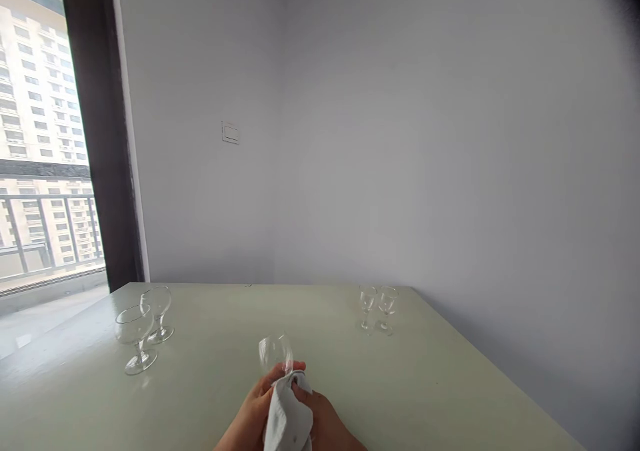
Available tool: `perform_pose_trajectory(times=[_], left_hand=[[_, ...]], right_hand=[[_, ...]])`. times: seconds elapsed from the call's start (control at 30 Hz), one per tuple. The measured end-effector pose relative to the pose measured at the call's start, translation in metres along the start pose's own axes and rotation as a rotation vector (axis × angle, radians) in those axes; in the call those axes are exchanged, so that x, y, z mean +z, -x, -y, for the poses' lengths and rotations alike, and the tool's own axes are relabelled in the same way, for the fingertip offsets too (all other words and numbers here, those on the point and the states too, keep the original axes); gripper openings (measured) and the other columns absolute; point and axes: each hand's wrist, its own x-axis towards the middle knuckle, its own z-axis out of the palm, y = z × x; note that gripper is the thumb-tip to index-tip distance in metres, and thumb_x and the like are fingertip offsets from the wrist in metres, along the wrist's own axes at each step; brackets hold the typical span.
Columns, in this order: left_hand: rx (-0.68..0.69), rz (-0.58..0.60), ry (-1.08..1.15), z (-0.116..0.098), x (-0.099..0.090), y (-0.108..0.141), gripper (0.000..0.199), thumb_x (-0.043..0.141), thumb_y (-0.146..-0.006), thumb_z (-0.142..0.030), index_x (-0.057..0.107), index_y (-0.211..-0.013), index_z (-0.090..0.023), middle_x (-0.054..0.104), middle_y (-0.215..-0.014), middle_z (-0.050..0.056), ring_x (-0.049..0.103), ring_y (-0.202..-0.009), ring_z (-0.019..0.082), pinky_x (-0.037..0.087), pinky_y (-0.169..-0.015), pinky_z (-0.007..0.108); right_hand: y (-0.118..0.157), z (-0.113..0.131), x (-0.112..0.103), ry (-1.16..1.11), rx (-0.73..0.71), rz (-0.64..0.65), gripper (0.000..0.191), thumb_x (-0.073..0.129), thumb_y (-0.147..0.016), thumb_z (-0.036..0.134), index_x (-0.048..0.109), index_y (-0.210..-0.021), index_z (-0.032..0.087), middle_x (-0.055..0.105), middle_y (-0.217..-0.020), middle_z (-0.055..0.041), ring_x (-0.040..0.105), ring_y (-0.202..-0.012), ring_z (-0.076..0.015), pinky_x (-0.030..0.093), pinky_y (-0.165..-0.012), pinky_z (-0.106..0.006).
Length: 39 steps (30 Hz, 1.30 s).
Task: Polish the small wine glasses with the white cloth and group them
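Near the bottom centre, a clear glass (275,354) is held low over the table with its bowl pointing up and away. My left hand (259,398) is wrapped round the lower part of the glass. A pale grey cloth (289,414) hangs down between both hands and covers the glass's lower end. My right hand (320,408) pinches the cloth against the glass, its thumb on top of the fabric. The stem and foot of this glass are hidden by the cloth and fingers.
Two larger stemmed glasses, one nearer (135,331) and one behind it (159,308), stand on the left of the pale green table (210,344). Two smaller stemmed glasses (367,299) (387,301) stand side by side at the back right. Grey walls rise behind the table.
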Motion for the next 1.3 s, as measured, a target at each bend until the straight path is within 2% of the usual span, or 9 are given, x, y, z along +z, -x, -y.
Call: perform_pose_trajectory(times=[0.2, 0.33, 0.53, 0.67, 0.8, 0.87, 1.07, 1.2, 1.3], left_hand=[[-0.048, 0.040, 0.257, -0.015, -0.006, 0.003, 0.047, 0.085, -0.043, -0.032, 0.061, -0.080, -0.015, 0.070, -0.095, 0.015, 0.065, -0.071, 0.022, 0.047, -0.064, 0.029], [0.020, -0.032, 0.122, -0.020, -0.011, 0.003, 0.051, 0.084, -0.048, -0.034, 0.057, -0.086, -0.015, 0.072, -0.089, 0.016, 0.067, -0.081, 0.026, 0.049, -0.072, 0.033], [0.047, -0.228, 0.198, -0.035, -0.030, -0.005, 0.036, 0.072, -0.068, -0.018, 0.050, -0.095, -0.015, 0.068, -0.103, 0.016, 0.064, -0.098, 0.026, 0.048, -0.090, 0.036], [0.029, -0.268, 0.284, -0.030, -0.033, -0.008, 0.025, 0.065, -0.072, -0.007, 0.048, -0.089, -0.015, 0.069, -0.098, 0.017, 0.064, -0.098, 0.026, 0.052, -0.084, 0.035], [-0.125, -0.201, 0.377, -0.022, -0.019, 0.000, 0.022, 0.069, -0.070, -0.011, 0.051, -0.083, -0.015, 0.069, -0.097, 0.016, 0.061, -0.103, 0.028, 0.055, -0.078, 0.033], [-0.177, -0.165, 0.420, -0.022, -0.014, 0.005, 0.024, 0.071, -0.068, -0.013, 0.054, -0.085, -0.014, 0.068, -0.098, 0.015, 0.061, -0.103, 0.027, 0.054, -0.079, 0.032], [-0.121, -0.122, 0.560, -0.029, -0.011, 0.008, 0.018, 0.066, -0.073, -0.010, 0.058, -0.088, -0.014, 0.067, -0.101, 0.010, 0.062, -0.100, 0.019, 0.053, -0.080, 0.025], [-0.027, -0.109, 0.587, -0.035, -0.008, 0.012, 0.022, 0.063, -0.075, -0.009, 0.057, -0.095, -0.016, 0.066, -0.104, 0.008, 0.061, -0.102, 0.017, 0.053, -0.081, 0.025], [0.034, -0.108, 0.522, -0.038, -0.005, 0.015, 0.029, 0.065, -0.073, -0.011, 0.055, -0.099, -0.017, 0.067, -0.102, 0.010, 0.061, -0.102, 0.020, 0.053, -0.079, 0.026]], right_hand=[[0.007, 0.013, -0.003, 0.333, -0.028, 0.147, 0.026, 0.070, -0.066, 0.030, 0.067, -0.085, 0.013, 0.060, -0.069, -0.0007, 0.053, -0.066, -0.0130, 0.037, -0.069, -0.025], [0.013, 0.035, -0.010, 0.823, -0.100, 0.101, 0.018, 0.062, -0.069, 0.026, 0.067, -0.081, 0.014, 0.057, -0.067, 0.0025, 0.048, -0.065, -0.0118, 0.033, -0.064, -0.023], [0.026, 0.074, -0.015, 1.078, -0.208, 0.028, 0.015, 0.062, -0.070, 0.028, 0.062, -0.079, 0.017, 0.052, -0.071, 0.0039, 0.045, -0.068, -0.0123, 0.033, -0.065, -0.023], [0.018, 0.055, -0.005, 1.608, -0.694, -0.078, 0.008, 0.064, -0.066, 0.022, 0.061, -0.073, 0.020, 0.051, -0.087, -0.0015, 0.046, -0.079, -0.0173, 0.034, -0.068, -0.027], [-0.002, 0.012, -0.004, 2.024, -1.239, -0.004, 0.015, 0.054, -0.068, 0.009, 0.061, -0.067, 0.023, 0.053, -0.068, 0.0005, 0.041, -0.065, -0.0152, 0.029, -0.061, -0.028], [-0.006, 0.002, -0.007, 1.972, -1.263, 0.015, 0.017, 0.052, -0.068, 0.008, 0.059, -0.064, 0.023, 0.052, -0.063, 0.0010, 0.040, -0.063, -0.0150, 0.029, -0.060, -0.029], [0.002, 0.016, -0.004, 1.211, -0.794, -0.045, 0.005, 0.058, -0.075, 0.025, 0.061, -0.073, 0.021, 0.052, -0.073, 0.0011, 0.049, -0.068, -0.0135, 0.038, -0.063, -0.024], [-0.002, 0.002, 0.008, 0.439, -0.495, -0.083, 0.032, 0.075, -0.061, 0.040, 0.065, -0.082, 0.018, 0.060, -0.071, -0.0009, 0.055, -0.070, -0.0179, 0.042, -0.070, -0.030], [-0.006, -0.017, 0.008, 0.172, -0.295, -0.091, 0.044, 0.077, -0.053, 0.052, 0.067, -0.080, 0.018, 0.063, -0.065, -0.0032, 0.059, -0.066, -0.0221, 0.044, -0.067, -0.034]])
